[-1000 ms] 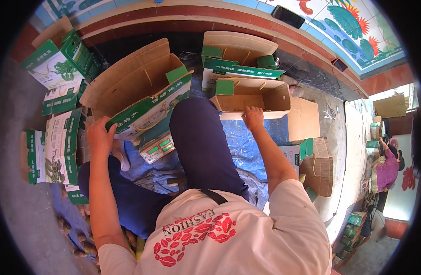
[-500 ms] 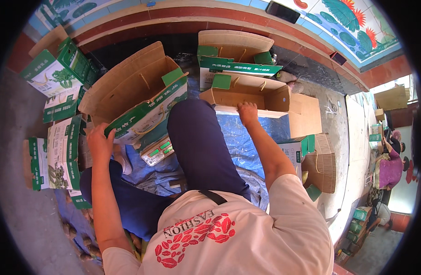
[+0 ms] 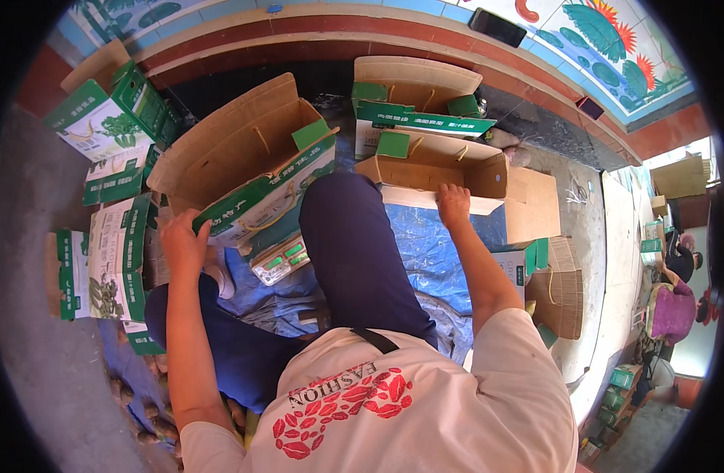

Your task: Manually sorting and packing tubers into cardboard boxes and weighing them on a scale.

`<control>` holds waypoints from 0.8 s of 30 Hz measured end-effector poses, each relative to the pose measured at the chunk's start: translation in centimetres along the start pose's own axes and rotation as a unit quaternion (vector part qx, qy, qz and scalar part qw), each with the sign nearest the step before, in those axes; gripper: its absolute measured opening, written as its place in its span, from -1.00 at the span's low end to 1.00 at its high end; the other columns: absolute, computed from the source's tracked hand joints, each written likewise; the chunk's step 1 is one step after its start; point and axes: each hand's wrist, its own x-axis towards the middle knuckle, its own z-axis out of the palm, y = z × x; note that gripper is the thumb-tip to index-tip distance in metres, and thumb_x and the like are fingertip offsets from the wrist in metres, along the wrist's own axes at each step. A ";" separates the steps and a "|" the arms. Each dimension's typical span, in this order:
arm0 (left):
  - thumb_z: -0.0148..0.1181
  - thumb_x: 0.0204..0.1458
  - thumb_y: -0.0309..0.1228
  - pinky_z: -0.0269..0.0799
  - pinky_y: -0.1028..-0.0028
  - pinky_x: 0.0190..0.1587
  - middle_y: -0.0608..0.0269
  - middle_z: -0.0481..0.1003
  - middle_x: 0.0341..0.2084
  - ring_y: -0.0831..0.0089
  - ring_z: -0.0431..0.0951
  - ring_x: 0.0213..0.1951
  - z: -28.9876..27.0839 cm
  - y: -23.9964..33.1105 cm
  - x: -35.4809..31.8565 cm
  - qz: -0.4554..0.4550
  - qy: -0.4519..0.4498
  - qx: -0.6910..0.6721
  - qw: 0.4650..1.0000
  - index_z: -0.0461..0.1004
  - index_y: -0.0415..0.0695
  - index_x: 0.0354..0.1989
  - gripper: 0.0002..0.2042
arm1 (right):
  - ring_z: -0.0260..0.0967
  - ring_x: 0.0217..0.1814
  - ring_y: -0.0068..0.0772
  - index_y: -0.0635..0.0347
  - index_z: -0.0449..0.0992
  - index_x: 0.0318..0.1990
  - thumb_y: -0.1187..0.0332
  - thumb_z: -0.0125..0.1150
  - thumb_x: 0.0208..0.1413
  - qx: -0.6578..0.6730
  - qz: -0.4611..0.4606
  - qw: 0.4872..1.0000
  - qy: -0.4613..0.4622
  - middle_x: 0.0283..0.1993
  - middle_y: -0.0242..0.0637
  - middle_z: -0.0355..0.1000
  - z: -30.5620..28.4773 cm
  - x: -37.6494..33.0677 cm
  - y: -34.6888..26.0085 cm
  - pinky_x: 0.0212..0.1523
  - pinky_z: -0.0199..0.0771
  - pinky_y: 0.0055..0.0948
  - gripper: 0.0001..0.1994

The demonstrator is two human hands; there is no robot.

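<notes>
My left hand (image 3: 184, 243) is closed on the near left corner of a large open cardboard carton (image 3: 220, 158), its thumb along the green front edge. That carton leans with its tall brown back flap raised. My right hand (image 3: 454, 206) hooks its fingers over the near wall of a second, lower open carton (image 3: 401, 175). Its inside shows bare brown cardboard, and a side flap (image 3: 533, 203) lies folded out to the right. Between my knees and the large carton sits a silver device with green panels (image 3: 285, 258), perhaps a scale, partly hidden.
Another open carton (image 3: 425, 120) stands behind the second one. More green-and-white cartons stand at left (image 3: 119, 251) and right (image 3: 563, 296). A blue tarp (image 3: 409, 236) covers the floor. Brownish produce (image 3: 153, 418) lies at lower left. A phone (image 3: 496, 28) rests on the tiled ledge. Other people (image 3: 668, 311) are far right.
My right hand has slid a little to the right along the lower carton's near rim. My left hand keeps its hold on the large carton. The whole view has shifted slightly.
</notes>
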 end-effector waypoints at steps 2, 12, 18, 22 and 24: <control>0.24 -0.22 -0.39 0.24 0.26 -0.19 0.17 0.47 -0.47 0.16 0.44 -0.31 -0.2 0.1 0.0 -0.003 0.000 0.000 1.000 0.45 -0.13 -0.43 -0.83 | 0.33 -0.16 -0.31 0.00 0.39 -0.30 0.28 0.17 -0.14 -0.017 0.010 1.000 -0.002 -0.33 -0.35 0.38 -0.1 -0.1 0.2 -0.10 0.20 -0.29 -0.79; 0.23 -0.23 -0.40 0.22 0.26 -0.19 0.19 0.47 -0.49 0.16 0.43 -0.32 -0.2 0.1 -0.1 0.007 0.007 -0.013 1.000 0.44 -0.12 -0.45 -0.84 | 0.34 -0.18 -0.38 -0.07 0.41 -0.32 0.39 0.01 -0.05 -0.080 -0.034 0.994 -0.061 -0.34 -0.39 0.38 -2.4 0.6 1.2 -0.15 0.24 -0.37 -0.87; 0.23 -0.23 -0.39 0.22 0.25 -0.17 0.19 0.47 -0.49 0.16 0.43 -0.31 0.1 0.0 -0.1 0.005 0.009 -0.017 1.000 0.44 -0.11 -0.45 -0.85 | 0.35 -0.19 -0.38 -0.05 0.39 -0.33 0.38 0.01 -0.04 -0.095 -0.005 0.994 -0.051 -0.34 -0.38 0.38 -1.6 0.5 1.3 -0.18 0.25 -0.38 -0.90; 0.23 -0.22 -0.39 0.22 0.25 -0.17 0.19 0.47 -0.49 0.16 0.43 -0.31 0.1 0.1 -0.1 0.001 0.009 -0.016 1.000 0.45 -0.11 -0.45 -0.85 | 0.35 -0.19 -0.37 -0.04 0.40 -0.34 0.38 0.02 -0.04 -0.090 -0.017 0.994 -0.054 -0.35 -0.38 0.38 -1.4 0.3 1.9 -0.18 0.26 -0.37 -0.91; 0.24 -0.23 -0.39 0.22 0.25 -0.16 0.19 0.47 -0.49 0.17 0.43 -0.31 0.2 0.0 -0.1 -0.001 0.001 -0.008 1.000 0.45 -0.11 -0.45 -0.84 | 0.35 -0.21 -0.36 -0.03 0.40 -0.37 0.36 0.03 -0.04 -0.075 -0.050 0.995 -0.051 -0.37 -0.38 0.37 -1.5 -0.1 2.4 -0.20 0.29 -0.34 -0.93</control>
